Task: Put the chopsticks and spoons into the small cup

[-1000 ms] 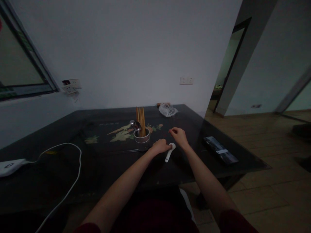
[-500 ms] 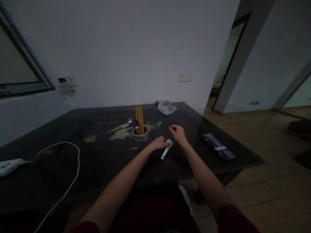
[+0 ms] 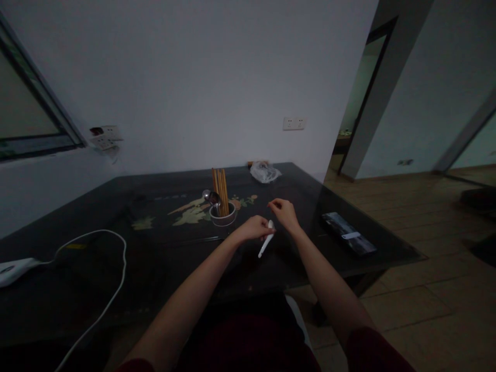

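My left hand [image 3: 253, 228] is closed round the bowl end of a white spoon [image 3: 265, 242], whose handle points down toward me just above the dark table [image 3: 163, 263]. Beside it to the right, my right hand [image 3: 284, 213] hovers with its fingers curled in a pinch; whether it holds anything I cannot make out. Behind my hands stands a round holder [image 3: 222, 214] with several wooden chopsticks [image 3: 220, 185] upright in it and a metal spoon [image 3: 211, 197].
A dark flat package [image 3: 346, 234] lies at the table's right edge. A crumpled plastic bag [image 3: 264, 172] sits at the far side. A white cable [image 3: 104, 279] loops on the left to a white device [image 3: 13, 268]. Wooden floor and a doorway lie right.
The white spoon lay flat on the table under my left hand; now my left hand has lifted it, tilted with the handle down. My right hand has barely moved.
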`<state>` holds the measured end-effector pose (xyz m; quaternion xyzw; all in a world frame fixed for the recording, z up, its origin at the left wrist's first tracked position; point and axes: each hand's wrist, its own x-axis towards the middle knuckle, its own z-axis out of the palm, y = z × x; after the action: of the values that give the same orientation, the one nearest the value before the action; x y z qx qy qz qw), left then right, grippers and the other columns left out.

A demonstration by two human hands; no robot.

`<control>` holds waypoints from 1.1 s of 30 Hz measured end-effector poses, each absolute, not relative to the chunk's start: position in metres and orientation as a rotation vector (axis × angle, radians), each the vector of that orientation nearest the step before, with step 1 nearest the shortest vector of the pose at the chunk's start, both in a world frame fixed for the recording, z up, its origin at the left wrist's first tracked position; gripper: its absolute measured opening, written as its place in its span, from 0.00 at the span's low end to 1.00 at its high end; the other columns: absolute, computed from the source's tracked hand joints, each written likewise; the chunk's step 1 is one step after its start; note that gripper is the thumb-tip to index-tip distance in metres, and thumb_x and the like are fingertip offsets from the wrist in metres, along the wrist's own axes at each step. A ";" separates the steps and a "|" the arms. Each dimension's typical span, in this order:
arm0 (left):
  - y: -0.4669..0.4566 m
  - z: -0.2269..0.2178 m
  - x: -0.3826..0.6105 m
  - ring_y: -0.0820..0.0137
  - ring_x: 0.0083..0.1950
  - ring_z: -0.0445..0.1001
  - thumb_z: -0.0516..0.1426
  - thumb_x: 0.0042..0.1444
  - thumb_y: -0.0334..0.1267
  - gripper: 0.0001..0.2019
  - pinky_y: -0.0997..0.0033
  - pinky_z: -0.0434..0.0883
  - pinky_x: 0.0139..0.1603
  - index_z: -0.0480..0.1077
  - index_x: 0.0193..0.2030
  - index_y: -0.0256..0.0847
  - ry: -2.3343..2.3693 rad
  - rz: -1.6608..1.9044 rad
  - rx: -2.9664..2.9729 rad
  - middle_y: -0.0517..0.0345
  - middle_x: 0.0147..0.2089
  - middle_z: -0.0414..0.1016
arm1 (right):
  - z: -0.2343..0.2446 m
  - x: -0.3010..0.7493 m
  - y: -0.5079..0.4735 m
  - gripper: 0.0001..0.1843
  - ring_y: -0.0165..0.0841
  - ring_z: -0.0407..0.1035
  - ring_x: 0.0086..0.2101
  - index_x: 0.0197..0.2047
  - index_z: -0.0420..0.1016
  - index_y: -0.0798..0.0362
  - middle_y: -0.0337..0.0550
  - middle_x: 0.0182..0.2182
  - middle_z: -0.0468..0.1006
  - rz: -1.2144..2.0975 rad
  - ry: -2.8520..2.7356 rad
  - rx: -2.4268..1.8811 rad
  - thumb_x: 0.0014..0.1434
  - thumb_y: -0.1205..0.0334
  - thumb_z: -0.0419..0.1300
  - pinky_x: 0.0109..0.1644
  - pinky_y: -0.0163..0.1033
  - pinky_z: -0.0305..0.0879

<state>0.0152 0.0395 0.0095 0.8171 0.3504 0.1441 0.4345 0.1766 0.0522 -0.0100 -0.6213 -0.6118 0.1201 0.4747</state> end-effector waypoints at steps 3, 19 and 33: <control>0.033 0.026 0.008 0.76 0.20 0.66 0.57 0.50 0.45 0.13 0.77 0.61 0.24 0.65 0.23 0.37 0.806 0.431 2.079 0.63 0.18 0.67 | -0.009 0.178 0.052 0.13 0.32 0.69 0.26 0.30 0.78 0.53 0.42 0.24 0.77 0.301 -1.469 -1.502 0.55 0.57 0.55 0.31 0.34 0.60; 0.043 0.082 -0.111 0.71 0.27 0.74 0.62 0.48 0.46 0.14 0.72 0.71 0.33 0.71 0.32 0.35 0.843 1.400 1.730 0.60 0.24 0.74 | -0.001 0.139 0.050 0.14 0.30 0.66 0.25 0.34 0.76 0.56 0.40 0.24 0.74 0.540 -1.623 -1.261 0.54 0.54 0.56 0.30 0.34 0.59; 0.056 0.068 -0.116 0.66 0.34 0.76 0.60 0.49 0.50 0.17 0.67 0.72 0.39 0.70 0.33 0.35 0.938 1.443 1.719 0.54 0.31 0.76 | -0.017 0.080 0.057 0.46 0.40 0.69 0.42 0.57 0.65 0.54 0.47 0.43 0.75 0.846 -1.788 -1.194 0.33 0.60 0.75 0.46 0.46 0.66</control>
<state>-0.1164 0.0556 0.0685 0.6627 0.3618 0.5563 0.3470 0.0796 0.0574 -0.0169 -0.4729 -0.7080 0.3350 0.4035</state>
